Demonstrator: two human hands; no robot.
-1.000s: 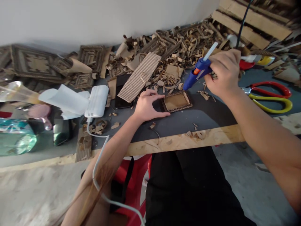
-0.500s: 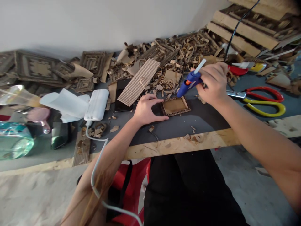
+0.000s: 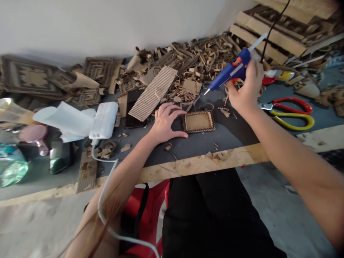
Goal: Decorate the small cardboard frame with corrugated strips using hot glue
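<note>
Glue gun [image 3: 231, 70] raised over a cardboard frame [image 3: 198, 122]
Right hand [image 3: 245, 89] grips the gun tight — tip off the frame; left hand [image 3: 165, 122], fingers spread, presses flat at the frame's left edge.

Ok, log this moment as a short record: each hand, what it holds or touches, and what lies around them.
left hand: open, flat on the table, fingers at the left edge of the cardboard frame
right hand: gripping the glue gun
glue gun: blue, nozzle pointing down-left, in the air, apart from the frame
scissors: red and yellow handles, lying right of the right hand
corrugated strip: behind the left hand
power bank: white, cable attached, left of the hand
cardboard scraps: heaped by the wall
</note>
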